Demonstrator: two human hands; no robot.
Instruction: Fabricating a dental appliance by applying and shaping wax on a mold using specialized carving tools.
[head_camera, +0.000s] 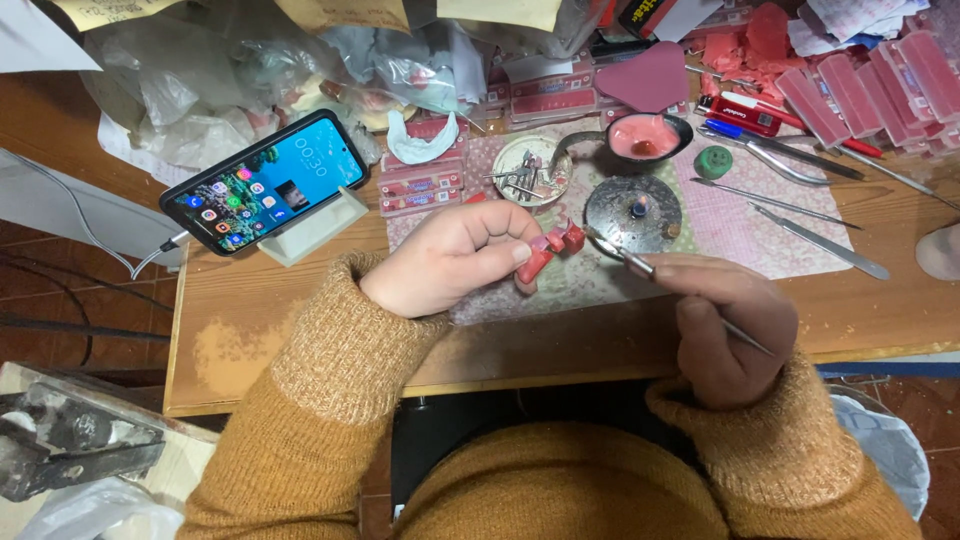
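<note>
Left fingers (520, 255): pinch the red wax piece (553, 250).
Right fingers (690, 275): clamp the metal tool (625, 255), tip touching wax.
Risk: I could gouge it if the tip slips.

There is one camera, worn on the person's head. It looks almost straight down, from close up, at a wooden table (250, 310) and two hands. The far edge of the table is at the top of the view.
</note>
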